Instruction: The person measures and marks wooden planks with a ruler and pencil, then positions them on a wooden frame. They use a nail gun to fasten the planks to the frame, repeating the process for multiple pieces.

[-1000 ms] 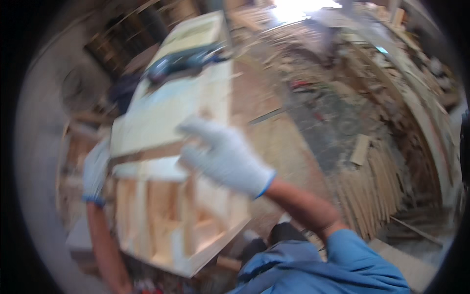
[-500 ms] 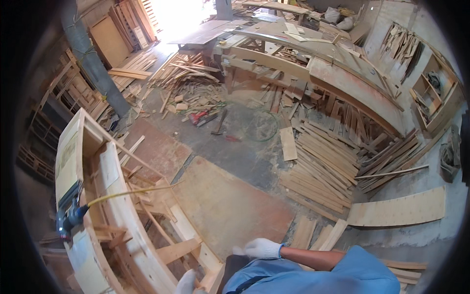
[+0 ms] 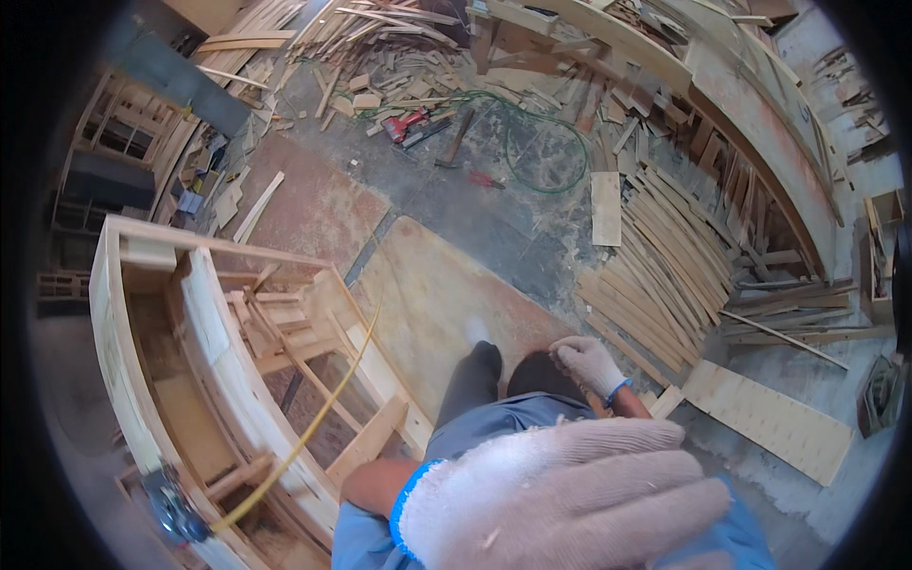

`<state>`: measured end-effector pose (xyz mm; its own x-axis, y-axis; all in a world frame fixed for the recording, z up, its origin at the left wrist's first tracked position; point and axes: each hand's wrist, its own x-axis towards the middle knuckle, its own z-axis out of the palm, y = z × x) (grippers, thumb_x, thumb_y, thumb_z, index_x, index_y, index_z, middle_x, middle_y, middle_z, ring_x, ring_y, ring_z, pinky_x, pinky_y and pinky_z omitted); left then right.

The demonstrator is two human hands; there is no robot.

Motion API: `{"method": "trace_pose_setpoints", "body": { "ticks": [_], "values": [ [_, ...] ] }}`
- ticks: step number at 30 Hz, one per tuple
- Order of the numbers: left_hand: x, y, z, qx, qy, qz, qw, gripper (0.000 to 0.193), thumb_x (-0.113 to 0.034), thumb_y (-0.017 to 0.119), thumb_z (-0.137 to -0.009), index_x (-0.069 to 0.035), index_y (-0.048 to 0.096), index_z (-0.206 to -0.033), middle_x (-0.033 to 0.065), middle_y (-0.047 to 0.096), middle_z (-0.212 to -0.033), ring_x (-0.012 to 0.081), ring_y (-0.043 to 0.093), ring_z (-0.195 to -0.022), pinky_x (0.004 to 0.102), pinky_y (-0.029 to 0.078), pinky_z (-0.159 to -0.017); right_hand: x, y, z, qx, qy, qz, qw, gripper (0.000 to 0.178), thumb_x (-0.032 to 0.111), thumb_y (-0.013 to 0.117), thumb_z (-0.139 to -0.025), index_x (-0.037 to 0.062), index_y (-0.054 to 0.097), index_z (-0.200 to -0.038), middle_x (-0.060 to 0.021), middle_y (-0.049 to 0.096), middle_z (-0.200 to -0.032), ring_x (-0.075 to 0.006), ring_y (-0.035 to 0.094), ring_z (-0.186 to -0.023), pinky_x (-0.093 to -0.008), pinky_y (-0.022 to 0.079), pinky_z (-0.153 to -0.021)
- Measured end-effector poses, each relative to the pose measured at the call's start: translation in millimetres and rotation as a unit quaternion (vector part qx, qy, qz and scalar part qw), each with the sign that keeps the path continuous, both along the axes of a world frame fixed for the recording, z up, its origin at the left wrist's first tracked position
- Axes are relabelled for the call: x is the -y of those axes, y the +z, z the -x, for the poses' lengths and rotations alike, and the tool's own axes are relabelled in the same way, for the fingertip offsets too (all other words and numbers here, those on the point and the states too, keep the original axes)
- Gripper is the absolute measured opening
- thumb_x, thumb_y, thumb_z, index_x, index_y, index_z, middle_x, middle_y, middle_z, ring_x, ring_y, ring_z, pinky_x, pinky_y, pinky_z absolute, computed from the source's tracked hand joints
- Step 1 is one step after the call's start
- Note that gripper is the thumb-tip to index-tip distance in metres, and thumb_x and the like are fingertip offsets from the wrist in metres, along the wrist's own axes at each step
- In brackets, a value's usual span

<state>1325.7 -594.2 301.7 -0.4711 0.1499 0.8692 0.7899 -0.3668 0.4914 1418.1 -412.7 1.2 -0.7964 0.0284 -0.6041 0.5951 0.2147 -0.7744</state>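
My left hand (image 3: 570,494), in a white knitted glove with a blue cuff, is raised close in front of my body. Its fingers stretch out to the right, with nothing seen in them. My right hand (image 3: 589,366), gloved the same way, hangs beside my dark-trousered right knee (image 3: 537,373). Its fingers are loosely curled, and no object shows in them. On my left stands a long curved wooden frame (image 3: 204,323) with crosspieces. A dark blue power tool (image 3: 176,508) rests on its near outer rail, and a yellow cord (image 3: 332,399) runs from it across the frame.
A board (image 3: 442,285) lies on the floor ahead. Beyond it are a hammer (image 3: 459,138), a red-and-black tool (image 3: 407,123), a red-handled tool (image 3: 484,179) and a green hose (image 3: 541,189). Stacked wood strips (image 3: 665,285) and a loose panel (image 3: 769,418) lie at right, below a workbench (image 3: 750,133).
My left hand has risen from beside the frame to in front of my body. My right hand has shifted right and up in view. The view has tipped down, showing my legs.
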Motion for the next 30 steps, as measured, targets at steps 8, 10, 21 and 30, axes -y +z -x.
{"method": "trace_pose_setpoints", "body": {
  "ticks": [8, 10, 21, 30],
  "values": [
    [-30, 7, 219, 0.148, -0.312, 0.17, 0.923, 0.024, -0.022, 0.063, -0.096, 0.0, 0.071, -0.106, 0.0219, 0.071, -0.111, 0.0375, 0.07, -0.097, 0.0431, 0.059, -0.084, -69, -7, 117, 0.122, -0.192, 0.057, 0.972, 0.026, 0.023, 0.064, -0.095, -0.0007, 0.072, -0.088, -0.0028, 0.066, -0.076, -0.0118, 0.059, -0.065, -0.0271, 0.049, -0.061],
    [-55, -18, 270, 0.187, -0.091, 0.315, 0.926, 0.03, -0.014, 0.059, -0.098, 0.004, 0.068, -0.12, 0.0192, 0.072, -0.118, 0.0303, 0.07, -0.105, 0.0389, 0.054, -0.093, -88, -29, 155, 0.107, -0.224, 0.088, 0.965, 0.023, 0.021, 0.063, -0.094, -0.0001, 0.072, -0.09, -0.0037, 0.067, -0.078, -0.0121, 0.061, -0.067, -0.0272, 0.051, -0.062],
    [-157, -308, 474, 0.407, -0.068, 0.581, 0.702, 0.041, -0.027, 0.057, -0.099, -0.004, 0.067, -0.133, 0.0205, 0.068, -0.132, 0.037, 0.063, -0.125, 0.0406, 0.047, -0.108, -246, -34, 475, 0.043, -0.11, 0.017, 0.993, 0.024, 0.018, 0.062, -0.097, -0.0002, 0.075, -0.105, -0.0059, 0.074, -0.091, -0.0138, 0.068, -0.078, -0.0299, 0.055, -0.072],
    [-304, -298, 742, 0.311, -0.051, 0.589, 0.744, 0.042, -0.025, 0.057, -0.098, -0.004, 0.065, -0.134, 0.0213, 0.068, -0.129, 0.0376, 0.063, -0.122, 0.0416, 0.048, -0.106, -354, -37, 708, -0.023, -0.229, -0.004, 0.973, 0.029, 0.024, 0.064, -0.097, -0.0014, 0.076, -0.105, -0.0066, 0.075, -0.087, -0.0153, 0.068, -0.082, -0.0329, 0.054, -0.076]
  ]
}}
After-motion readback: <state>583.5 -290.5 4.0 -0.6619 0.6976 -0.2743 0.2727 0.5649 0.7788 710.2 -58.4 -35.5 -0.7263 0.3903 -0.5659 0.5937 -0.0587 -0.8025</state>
